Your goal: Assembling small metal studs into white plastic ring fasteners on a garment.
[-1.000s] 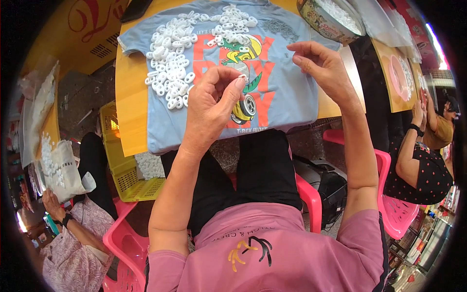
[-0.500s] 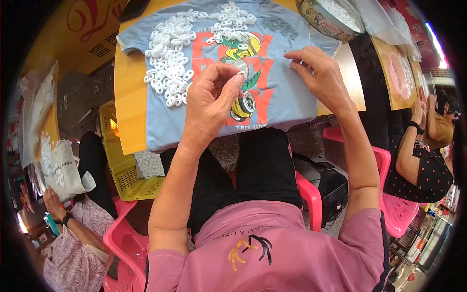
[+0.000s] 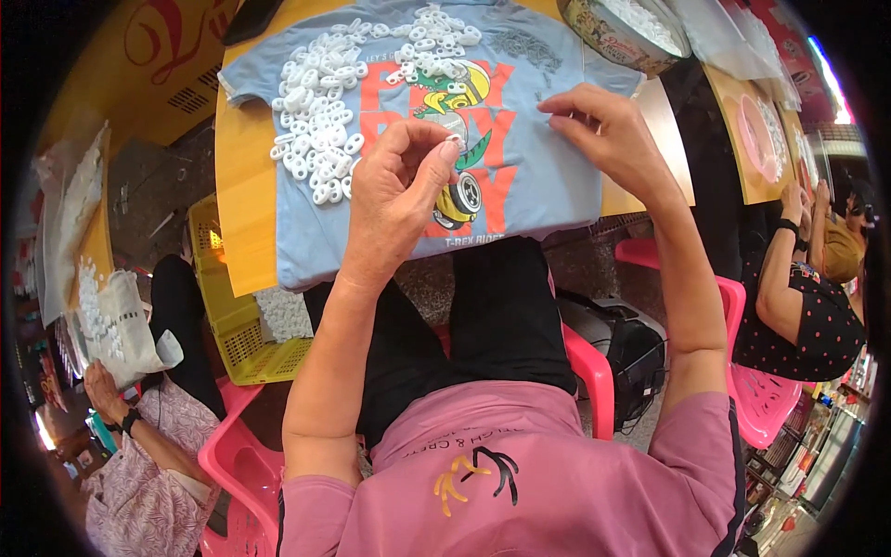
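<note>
My left hand (image 3: 394, 190) is closed in a pinch above the T-shirt's print. Between its thumb and index finger a small white plastic piece (image 3: 457, 139) shows, mostly covered by the fingertips. My right hand (image 3: 608, 139) hovers over the shirt's right side, thumb and index finger slightly apart, with nothing visible between them. A few tiny dark bits lie by its fingertips, below a scatter of small dark metal-looking pieces (image 3: 527, 46). White oval plastic pieces with two holes (image 3: 311, 102) are heaped on the left of the blue T-shirt (image 3: 557, 176), and a smaller pile (image 3: 436, 32) lies at the far middle.
The shirt covers a yellow table (image 3: 243, 213). A decorated tin (image 3: 622, 37) of white pieces stands far right. Below left are a yellow crate (image 3: 227, 325) and pink chair (image 3: 237, 473). Co-workers sit on both sides; a pink basket (image 3: 759, 139) stands by the right one.
The whole view has shifted slightly. Both hands keep nearly the same pose, the left still pinching the white piece and the right still over the shirt.
</note>
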A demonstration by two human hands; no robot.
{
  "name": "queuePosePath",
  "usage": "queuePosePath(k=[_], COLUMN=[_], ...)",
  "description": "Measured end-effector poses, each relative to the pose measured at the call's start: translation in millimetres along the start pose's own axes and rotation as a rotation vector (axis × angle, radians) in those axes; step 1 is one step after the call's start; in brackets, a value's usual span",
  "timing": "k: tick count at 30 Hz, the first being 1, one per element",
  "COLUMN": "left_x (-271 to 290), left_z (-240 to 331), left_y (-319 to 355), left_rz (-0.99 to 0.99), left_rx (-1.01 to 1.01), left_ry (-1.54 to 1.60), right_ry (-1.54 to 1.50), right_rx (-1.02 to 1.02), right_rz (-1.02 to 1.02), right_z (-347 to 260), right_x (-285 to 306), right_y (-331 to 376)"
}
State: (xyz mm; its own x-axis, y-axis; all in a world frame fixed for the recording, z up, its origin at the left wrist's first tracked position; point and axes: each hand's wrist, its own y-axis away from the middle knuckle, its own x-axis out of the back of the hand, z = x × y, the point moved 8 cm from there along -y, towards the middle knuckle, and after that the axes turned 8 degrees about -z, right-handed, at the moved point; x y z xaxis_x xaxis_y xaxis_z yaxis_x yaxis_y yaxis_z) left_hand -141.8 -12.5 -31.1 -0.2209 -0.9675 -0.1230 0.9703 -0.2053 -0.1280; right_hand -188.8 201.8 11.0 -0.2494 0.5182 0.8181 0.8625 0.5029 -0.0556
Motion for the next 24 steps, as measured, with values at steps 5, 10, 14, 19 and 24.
queuePosePath(k=[5, 10, 14, 19, 24], left_x=[-1.7, -1.6, -1.2, -2.6, -1.1], left_z=[0.7, -0.3, 0.1, 1.2, -0.1], left_y=[0.9, 0.3, 0.3, 0.0, 0.9], left_rz=[0.002, -0.006, -0.006, -0.01, -0.005], left_rx=[0.004, 0.003, 0.003, -0.01, 0.001], left_ry=[0.023, 0.027, 0.026, 0.019, 0.005], right_ry=[-0.274, -0.042, 0.261, 0.463, 0.192], right_rx=[0.014, 0.013, 0.133, 0.171, 0.055], right_rz=[0.038, 0.06, 0.105, 0.103, 0.067], right_z=[2.7, -1.2, -18.8, -32.1, -18.8], right_x=[-3.3, -5.3, -6.2, -5.8, 1.1], right_y=[2.7, 5.3, 9.4, 7.6, 1.0])
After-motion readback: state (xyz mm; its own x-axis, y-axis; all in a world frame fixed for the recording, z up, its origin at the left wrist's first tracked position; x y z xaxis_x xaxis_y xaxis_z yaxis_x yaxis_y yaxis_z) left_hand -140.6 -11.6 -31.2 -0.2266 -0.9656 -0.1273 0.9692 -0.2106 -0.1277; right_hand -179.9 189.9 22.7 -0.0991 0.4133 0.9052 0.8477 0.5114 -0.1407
